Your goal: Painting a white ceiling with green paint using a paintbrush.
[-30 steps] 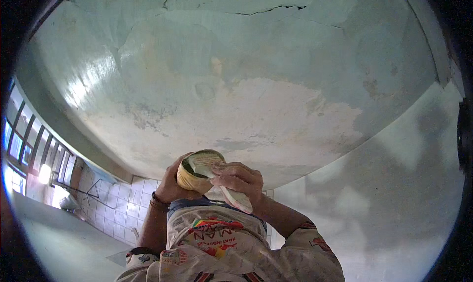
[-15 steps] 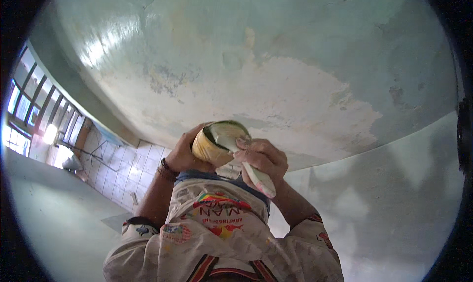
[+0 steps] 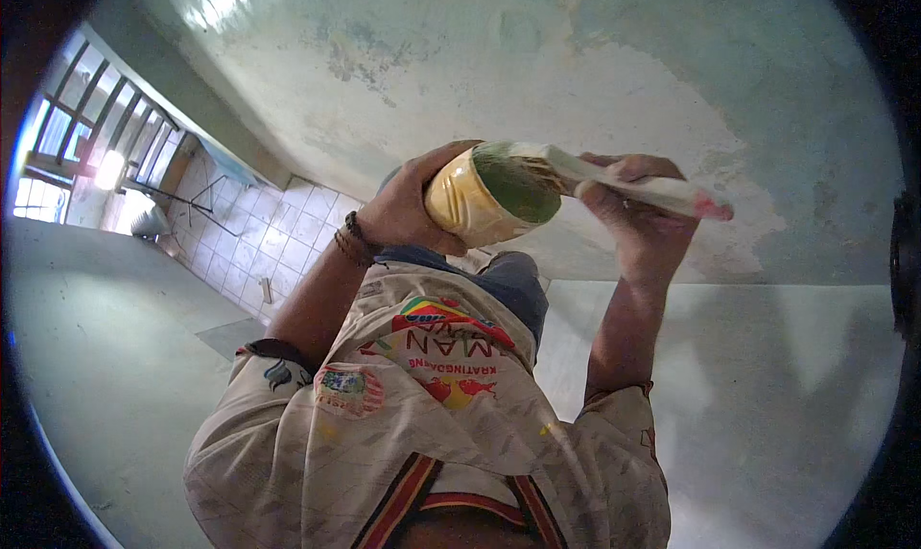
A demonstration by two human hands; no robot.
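My left hand point(image 3: 405, 207) is wrapped round a yellow can point(image 3: 462, 204), which tilts with its mouth toward the right. The inside of the can is coated green; how much paint it holds I cannot tell. A paintbrush point(image 3: 574, 168) with a pale handle and a reddish end is gripped in my right hand point(image 3: 641, 225). Its bristles rest at the can's mouth, against or just inside the upper rim. Beyond my hands rises a pale green wall point(image 3: 460, 60) with a large whitish, flaked patch point(image 3: 662, 108).
A barred window point(image 3: 91, 117) is at the far left. Near it a bright lamp point(image 3: 110, 168) and a thin-legged stand point(image 3: 206, 204) are over a tiled floor point(image 3: 259, 225). Another pale wall point(image 3: 767, 386) runs along the right side.
Both hands have moved up and away from my body. The can has turned its mouth to the right, and the brush has swung from pointing down toward me to lying nearly level, handle rightward.
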